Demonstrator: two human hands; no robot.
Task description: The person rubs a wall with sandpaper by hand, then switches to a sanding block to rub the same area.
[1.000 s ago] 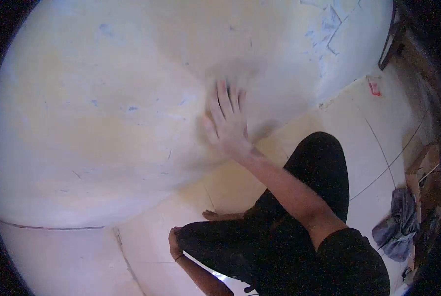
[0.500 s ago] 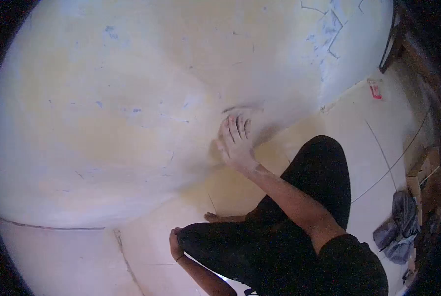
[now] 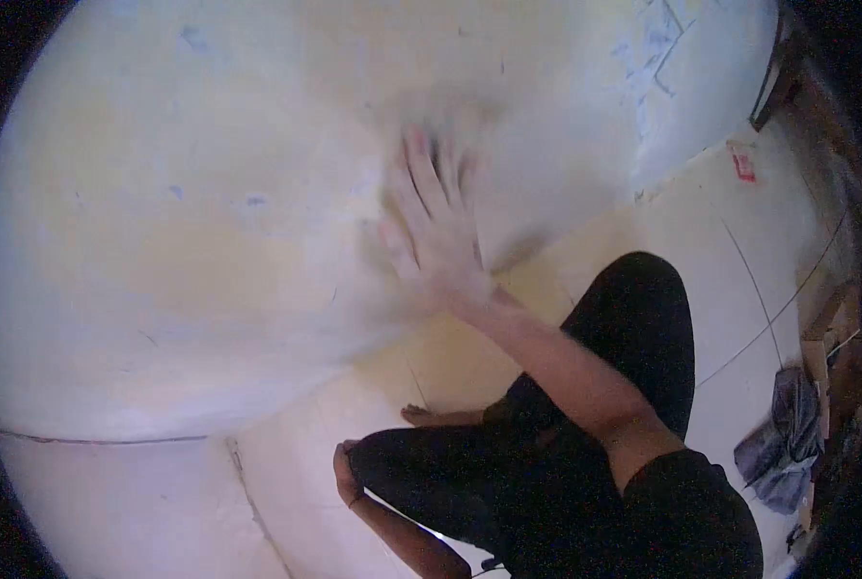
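My right hand [image 3: 436,227] reaches up to the pale, patchy wall [image 3: 218,280] with its fingers outstretched and slightly spread. It looks dusty white, and its fingertips are blurred by motion. A dark smear shows at and just beyond the fingertips; I cannot tell whether something thin lies beneath the palm. My left hand [image 3: 347,473] is at my bent knee [image 3: 378,458] in black trousers, its fingers curled over the kneecap and partly hidden.
I sit on a light tiled floor [image 3: 296,511] close to the wall's foot. A bare foot [image 3: 416,415] shows past my knee. To the right lie a crumpled dark cloth or bag [image 3: 788,454] and a small red-and-white packet [image 3: 742,166]. Chipped bluish patches [image 3: 657,48] mark the wall's upper right.
My right hand has moved up and slightly left along the wall, its fingers straighter and more spread. My left hand stays at the knee. The view has shifted slightly.
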